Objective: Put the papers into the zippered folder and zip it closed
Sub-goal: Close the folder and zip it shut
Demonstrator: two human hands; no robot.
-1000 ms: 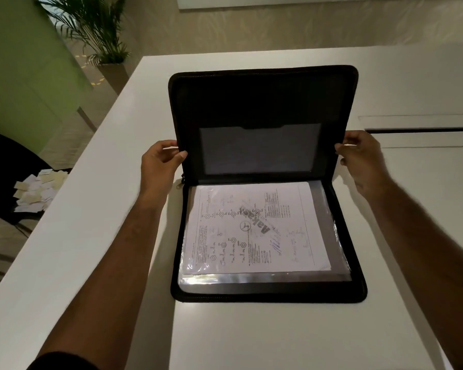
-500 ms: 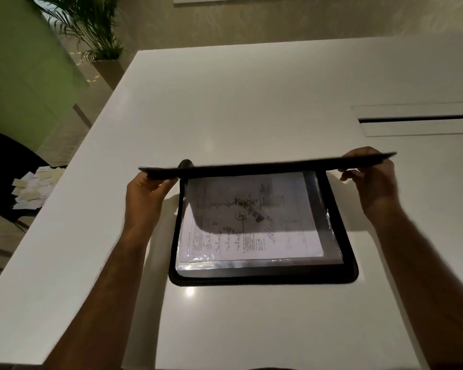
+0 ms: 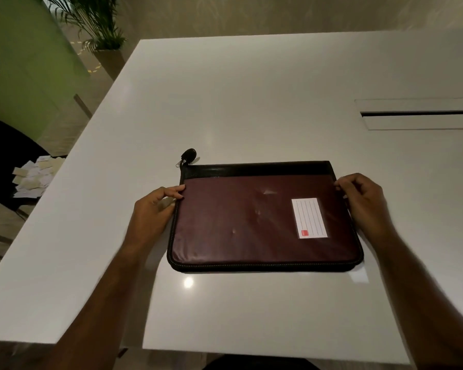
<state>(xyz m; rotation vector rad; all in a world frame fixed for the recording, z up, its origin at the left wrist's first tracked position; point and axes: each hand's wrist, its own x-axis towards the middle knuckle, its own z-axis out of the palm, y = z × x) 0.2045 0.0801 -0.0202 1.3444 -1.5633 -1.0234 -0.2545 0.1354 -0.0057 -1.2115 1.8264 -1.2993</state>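
White table [image 3: 251, 102]; folder [image 3: 251, 222] apparently between hands.

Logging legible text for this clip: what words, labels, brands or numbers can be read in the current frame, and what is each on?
None can be read.
Label on the folder: blank ruled lines and a small red mark, too small to read.
Paper slips beside the table: too blurred to show any text.

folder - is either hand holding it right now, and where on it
Both hands are at the closed folder: the left hand pinches its left edge near the far corner, the right hand its right edge.
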